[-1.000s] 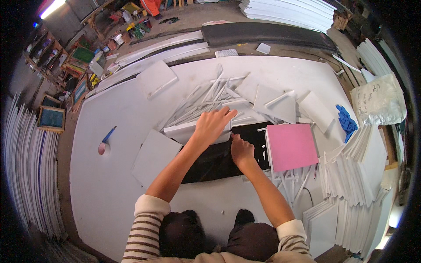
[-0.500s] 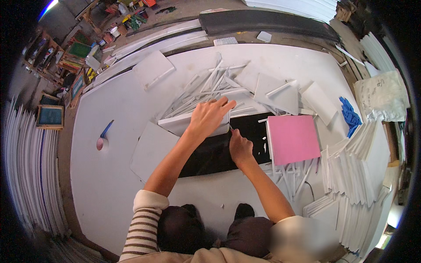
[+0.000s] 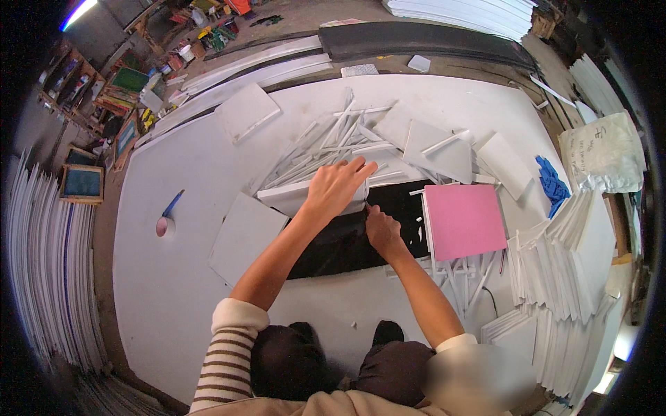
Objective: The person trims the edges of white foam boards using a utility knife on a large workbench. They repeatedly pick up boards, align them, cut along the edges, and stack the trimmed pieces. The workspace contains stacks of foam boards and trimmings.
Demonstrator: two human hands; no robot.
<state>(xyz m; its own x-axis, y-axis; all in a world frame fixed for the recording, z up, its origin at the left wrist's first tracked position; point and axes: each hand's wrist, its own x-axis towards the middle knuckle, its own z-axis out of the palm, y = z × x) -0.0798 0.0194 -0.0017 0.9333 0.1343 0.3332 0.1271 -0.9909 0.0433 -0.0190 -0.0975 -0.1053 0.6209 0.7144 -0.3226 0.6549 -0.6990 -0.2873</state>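
My left hand [image 3: 336, 186] lies over a white foam-like board [image 3: 284, 199], with its fingers gripping the right end. Close by on the right, my right hand [image 3: 383, 229] is closed around a thin, knife-like tool [image 3: 368, 204], mostly hidden by the fingers; its tip meets the board's right edge. Both hands work above a black mat [image 3: 333, 247] spread over the white work surface. A pink square sheet [image 3: 466, 222] rests on white pieces to the right of the mat. Left of the mat lies a flat white panel [image 3: 246, 236].
White offcut strips [image 3: 305, 156] are heaped beyond my hands. A tape roll [image 3: 164, 227] with a blue strip sits at left. Blue crumpled material [image 3: 552, 186] lies at far right, above stacked white sheets [image 3: 562, 256]. My dark-clothed knees [image 3: 288, 360] are at the near edge.
Both hands stay at the board's right end, with only a very slight shift. The whole view has moved a little; nothing has been let go.
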